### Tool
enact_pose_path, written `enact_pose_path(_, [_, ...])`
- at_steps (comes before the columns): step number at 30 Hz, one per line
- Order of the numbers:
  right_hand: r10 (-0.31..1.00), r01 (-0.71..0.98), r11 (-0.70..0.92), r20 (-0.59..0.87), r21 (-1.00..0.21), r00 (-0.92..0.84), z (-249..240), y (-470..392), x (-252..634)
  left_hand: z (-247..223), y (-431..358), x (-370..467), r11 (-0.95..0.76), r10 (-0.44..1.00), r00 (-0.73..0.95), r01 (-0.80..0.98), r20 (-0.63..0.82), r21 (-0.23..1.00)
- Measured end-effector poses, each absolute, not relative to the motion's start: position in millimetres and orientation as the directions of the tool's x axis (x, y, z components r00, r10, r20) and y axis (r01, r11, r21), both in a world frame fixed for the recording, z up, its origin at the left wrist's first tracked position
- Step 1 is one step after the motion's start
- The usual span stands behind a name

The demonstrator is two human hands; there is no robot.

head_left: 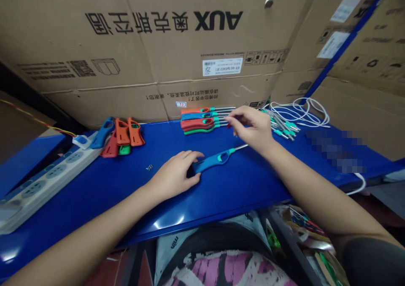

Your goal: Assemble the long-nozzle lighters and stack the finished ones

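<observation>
My left hand (177,172) grips the handle end of a blue lighter (212,161), which lies on the blue table with its metal tube toward the right. Above that tube is my right hand (251,128), its thumb and forefinger pinched together near a small dark red piece (228,125); whether they hold it is unclear. Just behind lies a stack of orange, blue, red and green lighters (198,123), tubes pointing right. Loose metal tubes with teal ends (284,128) are heaped beyond my right wrist.
Coloured handle shells (122,135) sit at the left beside a white power strip (53,176). Small screws (149,167) lie near my left wrist. A cardboard wall (177,54) stands behind. White cable (311,109) coils at the right, near a blurred object.
</observation>
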State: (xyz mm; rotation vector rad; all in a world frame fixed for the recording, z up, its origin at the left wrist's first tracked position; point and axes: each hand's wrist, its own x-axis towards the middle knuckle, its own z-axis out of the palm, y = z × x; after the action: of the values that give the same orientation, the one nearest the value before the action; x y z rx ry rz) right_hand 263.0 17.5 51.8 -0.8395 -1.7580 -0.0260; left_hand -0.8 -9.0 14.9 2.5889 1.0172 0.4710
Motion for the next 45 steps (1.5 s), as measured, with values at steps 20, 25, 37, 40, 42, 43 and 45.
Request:
enact_pose_path(20, [0.599,0.916,0.335,0.801,-0.220,-0.026,7.3,30.6,363.3,29.4,19.3,5.6,-0.780,0.625,0.733,0.589,0.269,0.209])
enact_pose_path(25, [0.660,0.898,0.314,0.751,-0.309,0.028,5.9,34.7,375.3,45.0,60.3,0.5,-0.799,0.585,0.703,0.584,0.404,0.142])
enact_pose_path(37, [0.684,0.884,0.286,0.725,-0.369,0.081,3.1,36.9,379.0,63.7,182.9,16.6,-0.722,0.650,0.650,0.690,0.394,0.053])
enact_pose_path(40, [0.688,0.884,0.288,0.721,-0.369,0.077,3.1,36.8,379.8,59.3,194.4,22.2,-0.712,0.661,0.652,0.701,0.372,0.035])
enact_pose_path(42, [0.693,0.883,0.290,0.717,-0.370,0.073,3.1,36.9,380.2,56.0,198.6,24.6,-0.704,0.669,0.651,0.710,0.360,0.024])
enact_pose_path(43, [0.696,0.882,0.291,0.714,-0.370,0.070,3.1,37.0,380.3,54.7,200.1,25.6,-0.700,0.673,0.649,0.714,0.355,0.020])
enact_pose_path(45, [0.702,0.882,0.290,0.709,-0.370,0.066,3.0,37.3,380.3,52.8,202.3,26.9,-0.691,0.681,0.645,0.722,0.347,0.016])
